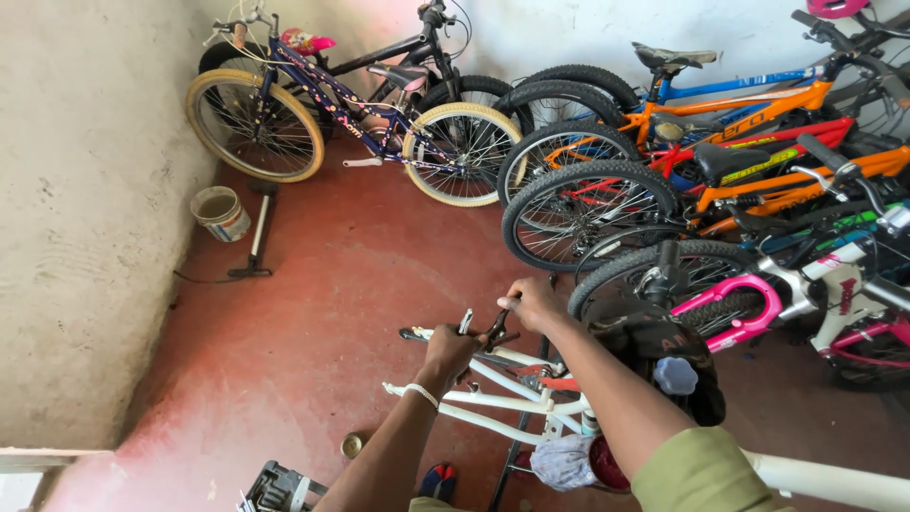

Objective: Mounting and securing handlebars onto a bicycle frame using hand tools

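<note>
A white bicycle frame (493, 417) lies low in front of me, its rear stays pointing away. My left hand (447, 353) is closed around the end of the stays, a pale band on its wrist. My right hand (533, 301) grips a dark hand tool (497, 329), pliers by the look of it, whose jaws meet the frame end beside my left hand. A rag (563, 465) and a red round part (607, 465) sit under my right forearm.
Several bicycles (664, 180) stand packed along the right and back wall, a pink-and-white one (758, 303) closest. A floor pump (256, 228) and a small bucket (220, 212) stand by the left wall. The floor is red concrete (313, 313). A small round tin (353, 445) lies near my left arm.
</note>
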